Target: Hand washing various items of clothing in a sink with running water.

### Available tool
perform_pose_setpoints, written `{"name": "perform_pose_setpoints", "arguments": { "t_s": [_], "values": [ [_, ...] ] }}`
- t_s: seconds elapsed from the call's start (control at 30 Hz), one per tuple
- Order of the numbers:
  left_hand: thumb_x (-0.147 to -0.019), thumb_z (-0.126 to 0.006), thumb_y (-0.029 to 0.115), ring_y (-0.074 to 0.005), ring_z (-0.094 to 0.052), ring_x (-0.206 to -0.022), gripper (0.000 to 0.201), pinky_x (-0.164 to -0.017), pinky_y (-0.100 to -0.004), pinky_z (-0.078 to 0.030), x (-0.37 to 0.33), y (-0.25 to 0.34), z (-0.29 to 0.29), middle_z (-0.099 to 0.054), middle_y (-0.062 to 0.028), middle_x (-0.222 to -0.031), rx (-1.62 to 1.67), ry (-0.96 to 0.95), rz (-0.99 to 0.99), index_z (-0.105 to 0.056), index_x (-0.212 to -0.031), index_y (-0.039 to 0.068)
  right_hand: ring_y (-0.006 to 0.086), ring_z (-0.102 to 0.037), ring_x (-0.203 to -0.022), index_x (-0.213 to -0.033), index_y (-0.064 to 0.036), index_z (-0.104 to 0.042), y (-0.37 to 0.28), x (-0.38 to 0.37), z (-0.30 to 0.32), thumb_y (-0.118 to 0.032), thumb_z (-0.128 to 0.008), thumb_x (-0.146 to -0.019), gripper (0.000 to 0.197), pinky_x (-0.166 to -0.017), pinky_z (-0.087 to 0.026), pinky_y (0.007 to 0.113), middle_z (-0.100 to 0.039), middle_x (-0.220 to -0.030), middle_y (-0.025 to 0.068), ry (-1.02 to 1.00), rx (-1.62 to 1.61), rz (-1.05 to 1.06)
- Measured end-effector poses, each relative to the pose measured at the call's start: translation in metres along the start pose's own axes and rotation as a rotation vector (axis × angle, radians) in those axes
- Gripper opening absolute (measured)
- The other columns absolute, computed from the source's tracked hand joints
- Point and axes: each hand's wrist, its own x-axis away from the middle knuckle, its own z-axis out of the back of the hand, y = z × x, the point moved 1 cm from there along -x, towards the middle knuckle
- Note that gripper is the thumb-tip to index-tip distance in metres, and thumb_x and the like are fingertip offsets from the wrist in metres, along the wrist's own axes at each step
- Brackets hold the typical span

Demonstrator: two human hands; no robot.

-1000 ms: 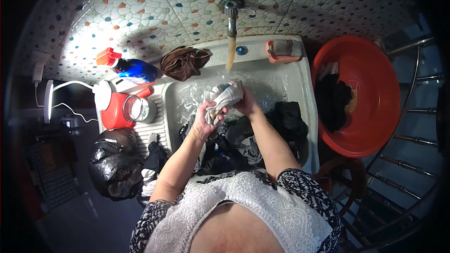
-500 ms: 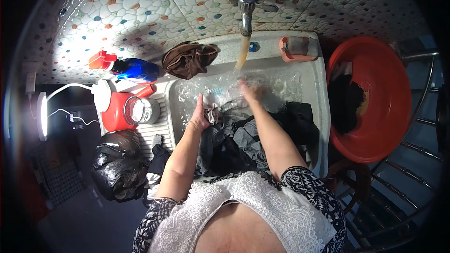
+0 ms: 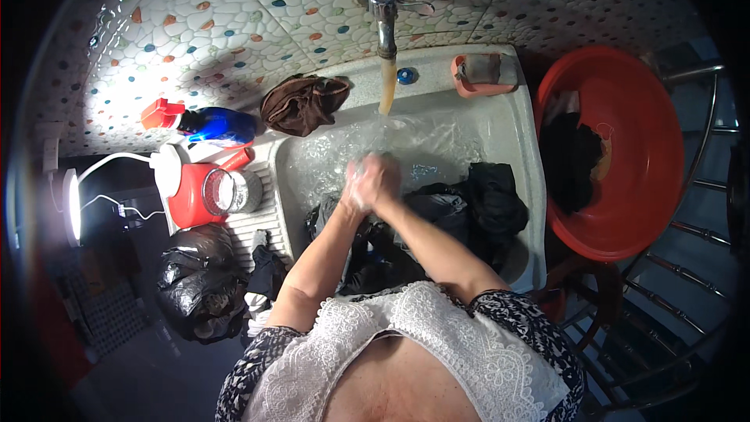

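My left hand (image 3: 358, 191) and my right hand (image 3: 382, 176) are pressed together above the water in the sink (image 3: 533, 187). Their fingers are closed and blurred by motion. A pale, whitish patch shows between them; whether it is cloth or foam I cannot tell. Dark wet clothes (image 3: 437, 211) lie in the water just below my wrists, with a black garment (image 3: 497, 199) bunched at the right. From the tap (image 3: 384, 23), a yellowish hose (image 3: 387, 90) hangs down over the churning water beyond my hands.
Along the sink's left stand a blue spray bottle (image 3: 223, 126), a red jug (image 3: 191, 194) and a clear jar (image 3: 241, 191). A brown cloth (image 3: 301, 105) and a pink soap dish (image 3: 469, 87) sit on the back ledge. A red basin (image 3: 644, 211) is at the right, a black bag (image 3: 199, 273) at the left.
My hands, spread apart before, have come together near the middle of the sink. The light cloth near my left hand no longer shows plainly. The view has shifted slightly.
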Motion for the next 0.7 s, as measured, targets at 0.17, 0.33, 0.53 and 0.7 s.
{"name": "perform_pose_setpoints", "arguments": {
  "t_s": [0.17, 0.33, 0.53, 0.7],
  "values": [
    [-0.092, -0.044, 0.016, -0.0149, -0.06, -0.065, 0.018, -0.053, -0.0279, -0.051, 0.002, -0.07, -0.067, -0.062, -0.0042, -0.082, -1.294, 0.214, -0.312, -0.056, -0.102, 0.007, 0.0313, -0.06, -0.086, -0.069, -0.004, -0.065, 0.159, -0.076, 0.028, -0.042, -0.062, -0.071, 0.038, -0.075, -0.047, 0.041, -0.063, -0.081, 0.0157, 0.071, 0.197, -0.047],
    [-0.08, -0.061, 0.012, -0.0216, -0.055, -0.089, 0.032, -0.074, -0.0338, -0.048, 0.02, -0.026, -0.086, -0.054, -0.0098, -0.103, -2.23, 0.032, -0.869, -0.053, -0.111, 0.008, 0.0448, -0.04, -0.115, -0.122, -0.0093, -0.046, 0.143, -0.074, 0.058, -0.046, -0.062, -0.073, 0.063, -0.089, -0.039, 0.053, -0.037, -0.133, 0.0196, 0.126, 0.381, -0.225],
    [-0.084, -0.052, 0.034, -0.0449, -0.039, -0.114, 0.064, -0.093, -0.0523, -0.039, 0.028, -0.02, -0.064, -0.023, -0.02, -0.139, -3.295, 0.872, -0.386, -0.02, -0.14, 0.029, 0.0479, -0.015, -0.13, -0.137, -0.0231, -0.031, 0.092, -0.021, 0.013, -0.048, -0.058, -0.077, 0.07, -0.096, -0.024, 0.065, -0.011, -0.147, 0.0156, -0.36, 0.455, 0.068],
    [-0.083, -0.053, 0.04, -0.0488, -0.043, -0.111, 0.067, -0.09, -0.0516, -0.041, 0.023, 0.035, -0.016, -0.026, -0.0287, -0.135, -3.062, 0.78, -0.319, -0.022, -0.14, 0.025, 0.0343, -0.015, -0.134, -0.137, -0.0257, -0.034, 0.134, -0.045, -0.018, -0.042, -0.047, -0.085, 0.056, -0.106, -0.01, 0.059, -0.018, -0.147, 0.005, -0.657, 0.67, 0.63]
  ]
}}
